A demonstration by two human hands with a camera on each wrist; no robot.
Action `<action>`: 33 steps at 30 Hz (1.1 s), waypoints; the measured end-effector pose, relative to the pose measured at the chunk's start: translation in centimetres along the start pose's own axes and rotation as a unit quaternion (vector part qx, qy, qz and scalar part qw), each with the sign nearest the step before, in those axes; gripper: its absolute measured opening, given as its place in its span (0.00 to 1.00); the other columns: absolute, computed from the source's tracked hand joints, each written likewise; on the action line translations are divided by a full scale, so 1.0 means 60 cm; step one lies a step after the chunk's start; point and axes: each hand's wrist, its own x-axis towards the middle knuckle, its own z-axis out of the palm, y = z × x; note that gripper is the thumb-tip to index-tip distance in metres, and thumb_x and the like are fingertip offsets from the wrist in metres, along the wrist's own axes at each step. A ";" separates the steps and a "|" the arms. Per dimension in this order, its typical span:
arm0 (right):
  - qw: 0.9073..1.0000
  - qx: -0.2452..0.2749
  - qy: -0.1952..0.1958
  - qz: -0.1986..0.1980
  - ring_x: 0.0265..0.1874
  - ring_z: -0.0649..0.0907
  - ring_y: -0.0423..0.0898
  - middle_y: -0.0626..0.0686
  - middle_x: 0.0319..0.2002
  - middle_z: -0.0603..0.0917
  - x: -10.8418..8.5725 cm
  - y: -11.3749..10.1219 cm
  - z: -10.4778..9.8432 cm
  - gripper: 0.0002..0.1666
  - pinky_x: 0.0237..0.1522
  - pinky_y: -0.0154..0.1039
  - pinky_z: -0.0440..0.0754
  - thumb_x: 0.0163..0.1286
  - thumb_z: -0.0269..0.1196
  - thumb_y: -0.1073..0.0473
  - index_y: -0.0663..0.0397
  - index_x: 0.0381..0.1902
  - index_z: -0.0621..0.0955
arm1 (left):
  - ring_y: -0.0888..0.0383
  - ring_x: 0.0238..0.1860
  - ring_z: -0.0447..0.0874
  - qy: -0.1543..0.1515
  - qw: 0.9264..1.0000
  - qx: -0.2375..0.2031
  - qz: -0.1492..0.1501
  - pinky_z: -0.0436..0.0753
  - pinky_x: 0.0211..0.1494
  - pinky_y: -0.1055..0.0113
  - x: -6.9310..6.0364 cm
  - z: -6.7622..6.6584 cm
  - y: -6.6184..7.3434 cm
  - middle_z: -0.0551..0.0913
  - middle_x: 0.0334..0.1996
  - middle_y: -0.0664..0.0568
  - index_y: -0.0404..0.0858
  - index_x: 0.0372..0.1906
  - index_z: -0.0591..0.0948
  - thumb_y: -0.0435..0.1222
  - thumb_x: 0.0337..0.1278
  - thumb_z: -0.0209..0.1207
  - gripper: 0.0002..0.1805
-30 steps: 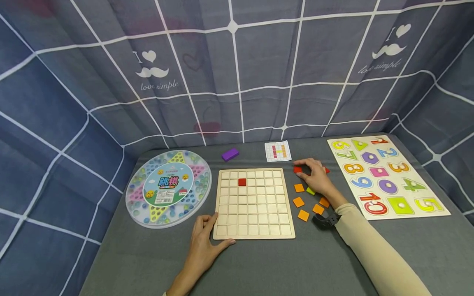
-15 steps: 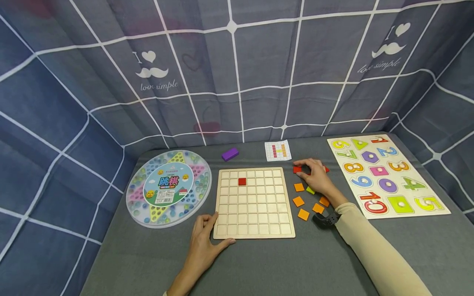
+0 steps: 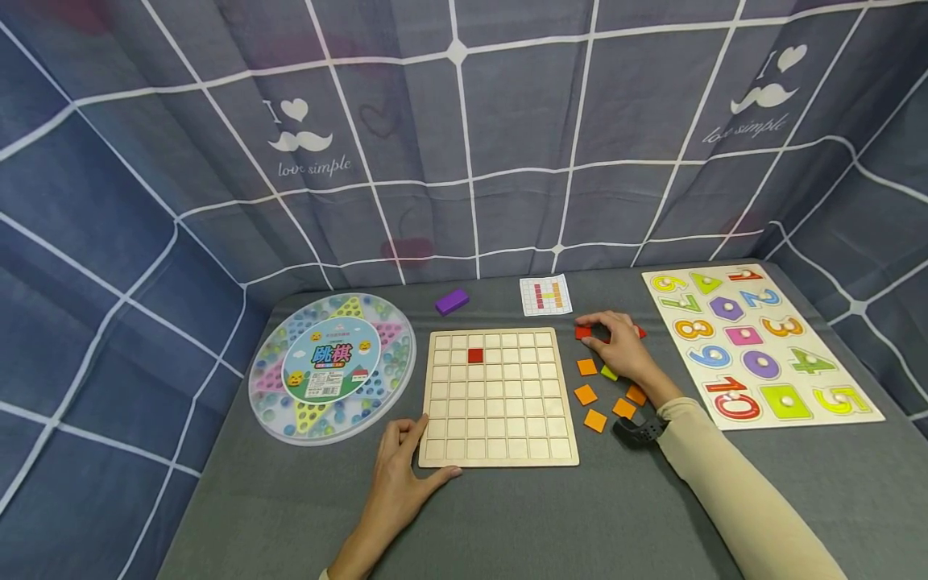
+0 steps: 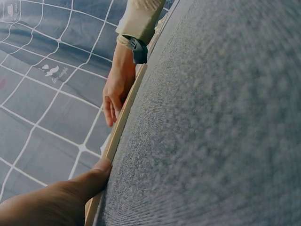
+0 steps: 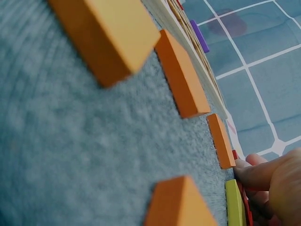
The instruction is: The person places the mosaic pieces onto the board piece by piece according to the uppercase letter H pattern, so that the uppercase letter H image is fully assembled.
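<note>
Grey desk, almost nothing new over the last second: the right hand stays bent over loose red tiles — whether it pinches one, I cannot tell. The left hand, thumb and fingers spread, touches the edges of the board, which gains nothing beyond its 1 placed red tile.

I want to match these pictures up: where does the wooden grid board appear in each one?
Head: wooden grid board lies flat, below centre.
Left wrist: the board is edge-on, a pale slanting strip left of centre.
Right wrist: the board is a slanting strip, upper right.
Shared landmark: white-lined curtain, in all three views.
</note>
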 end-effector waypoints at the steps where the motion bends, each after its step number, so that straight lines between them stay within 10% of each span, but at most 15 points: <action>1: 1.000 0.000 0.001 -0.001 0.64 0.64 0.64 0.63 0.55 0.79 0.000 0.000 0.000 0.17 0.64 0.62 0.55 0.67 0.63 0.67 0.58 0.54 0.81 | 0.61 0.43 0.65 0.000 1.000 -0.001 -0.001 0.71 0.46 0.59 0.000 0.000 0.000 0.71 0.48 0.48 0.33 0.65 0.75 0.50 0.31 0.79 0.50; 33: 0.999 0.028 0.014 0.005 0.60 0.70 0.63 0.62 0.54 0.78 -0.004 -0.010 -0.005 0.17 0.64 0.60 0.61 0.68 0.64 0.65 0.57 0.54 0.81 | 0.60 0.43 0.66 -0.002 1.000 0.002 -0.005 0.73 0.46 0.59 0.000 -0.002 0.002 0.71 0.48 0.48 0.34 0.65 0.75 0.51 0.30 0.79 0.50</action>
